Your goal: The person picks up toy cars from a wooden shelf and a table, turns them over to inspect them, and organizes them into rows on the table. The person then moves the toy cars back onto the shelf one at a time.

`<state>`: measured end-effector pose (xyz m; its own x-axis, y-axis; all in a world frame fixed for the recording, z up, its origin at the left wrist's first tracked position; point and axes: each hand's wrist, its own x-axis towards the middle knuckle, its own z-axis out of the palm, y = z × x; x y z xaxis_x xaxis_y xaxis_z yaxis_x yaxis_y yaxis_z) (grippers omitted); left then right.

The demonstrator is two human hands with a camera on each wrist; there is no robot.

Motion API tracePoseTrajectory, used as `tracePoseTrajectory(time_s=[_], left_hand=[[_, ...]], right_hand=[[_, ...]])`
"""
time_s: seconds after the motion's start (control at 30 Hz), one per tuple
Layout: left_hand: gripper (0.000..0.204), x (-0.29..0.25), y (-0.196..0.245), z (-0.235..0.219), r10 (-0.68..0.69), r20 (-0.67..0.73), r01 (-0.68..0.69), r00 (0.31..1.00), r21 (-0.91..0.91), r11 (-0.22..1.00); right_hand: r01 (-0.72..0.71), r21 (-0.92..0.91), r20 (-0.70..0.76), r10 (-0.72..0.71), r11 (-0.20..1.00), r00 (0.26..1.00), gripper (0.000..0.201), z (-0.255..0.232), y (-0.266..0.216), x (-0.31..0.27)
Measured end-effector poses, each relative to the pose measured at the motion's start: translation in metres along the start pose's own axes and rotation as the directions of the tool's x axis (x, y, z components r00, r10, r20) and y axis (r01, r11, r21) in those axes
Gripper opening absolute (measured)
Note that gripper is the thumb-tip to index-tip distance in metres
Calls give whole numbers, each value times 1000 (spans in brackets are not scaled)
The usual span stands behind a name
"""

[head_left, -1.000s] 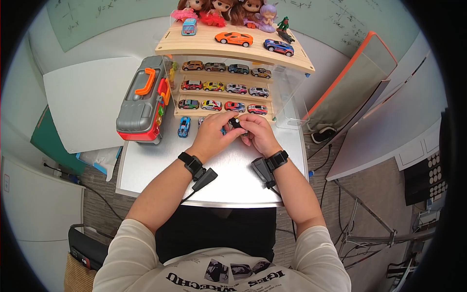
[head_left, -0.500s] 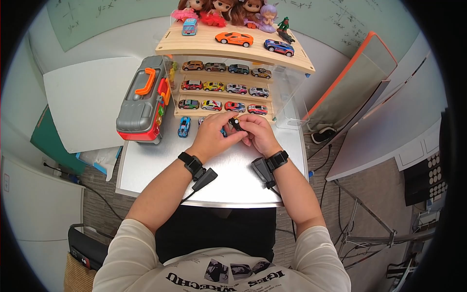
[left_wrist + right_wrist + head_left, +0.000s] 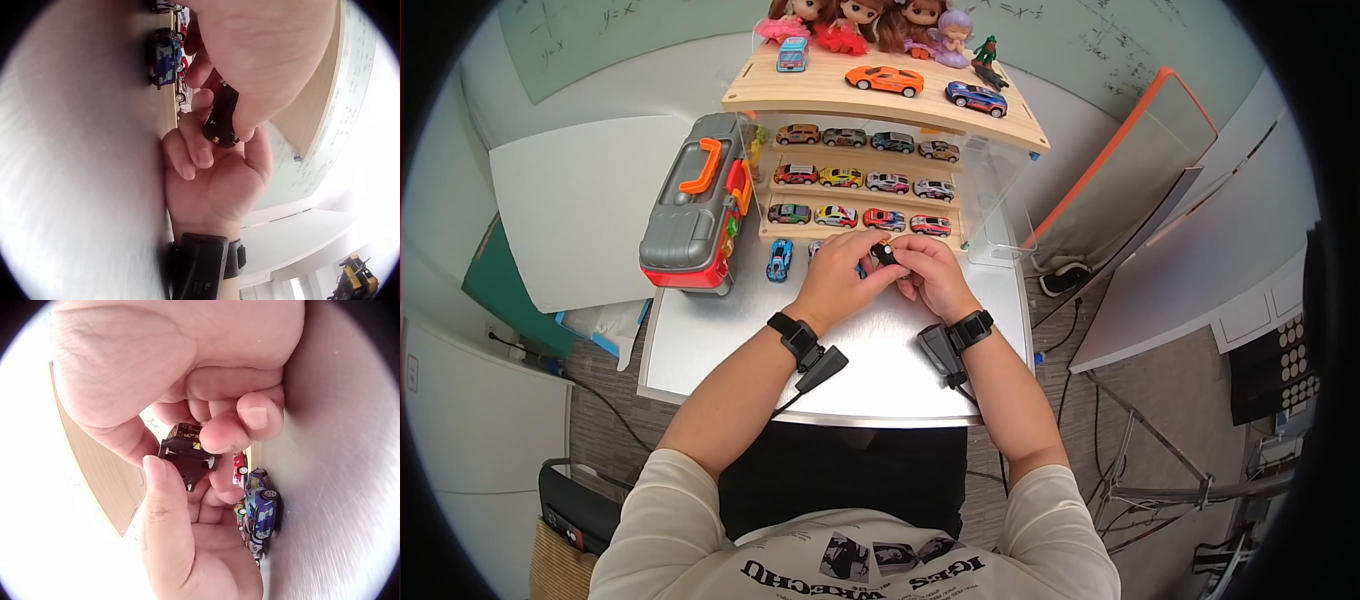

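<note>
Both hands pinch a small black toy car (image 3: 885, 254) just above the table, in front of the display shelf. The left hand (image 3: 837, 277) has its thumb on the car's dark underside, as the right wrist view shows with the toy car (image 3: 187, 457) turned wheels outward. Fingers of the right hand (image 3: 938, 278) curl at the car's other side. In the left wrist view the black car (image 3: 221, 119) lies between the left thumb and the right hand (image 3: 219, 181). The hands partly hide it in the head view.
A blue toy car (image 3: 779, 260) stands left of the hands; another blue one (image 3: 260, 509) is beside them. Rows of toy cars fill the shelf (image 3: 870, 160), with dolls and three vehicles on top. A grey toolbox (image 3: 690, 220) stands left, a clear panel (image 3: 1000, 245) right.
The black car has turned slightly between the fingers. The left thumb came off it a little half a second ago and now lies against it again. The wrists have barely moved.
</note>
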<state>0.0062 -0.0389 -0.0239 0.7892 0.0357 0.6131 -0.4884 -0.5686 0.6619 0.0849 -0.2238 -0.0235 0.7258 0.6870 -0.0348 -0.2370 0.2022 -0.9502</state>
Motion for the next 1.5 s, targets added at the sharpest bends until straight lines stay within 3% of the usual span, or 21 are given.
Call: tracePoseTrajectory(time_s=[0.33, 0.6, 0.93, 1.1, 1.37, 1.5], left_hand=[[42, -1, -1, 0, -16, 0, 16, 1000, 10, 1000], [36, 0, 0, -2, -122, -98, 131, 988, 91, 987], [21, 0, -1, -3, -94, -61, 96, 994, 33, 995], [18, 1, 1, -2, -40, -110, 43, 993, 23, 999], [18, 0, -1, -2, -88, -68, 91, 994, 41, 995], [19, 0, -3, -2, -111, -46, 113, 993, 59, 992]], right_hand=[[-4, 13, 1, 4, 1000, 1000, 17, -6, 4, 3], [31, 84, -3, -31, 996, 1000, 24, -5, 5, 3], [31, -14, -60, -31, 999, 998, 21, 1, 3, 1], [35, -35, -58, -37, 999, 998, 21, 4, 0, 1], [10, 102, -30, -7, 995, 1000, 20, -1, 1, 2], [25, 48, -31, -24, 999, 999, 22, -4, 6, 5]])
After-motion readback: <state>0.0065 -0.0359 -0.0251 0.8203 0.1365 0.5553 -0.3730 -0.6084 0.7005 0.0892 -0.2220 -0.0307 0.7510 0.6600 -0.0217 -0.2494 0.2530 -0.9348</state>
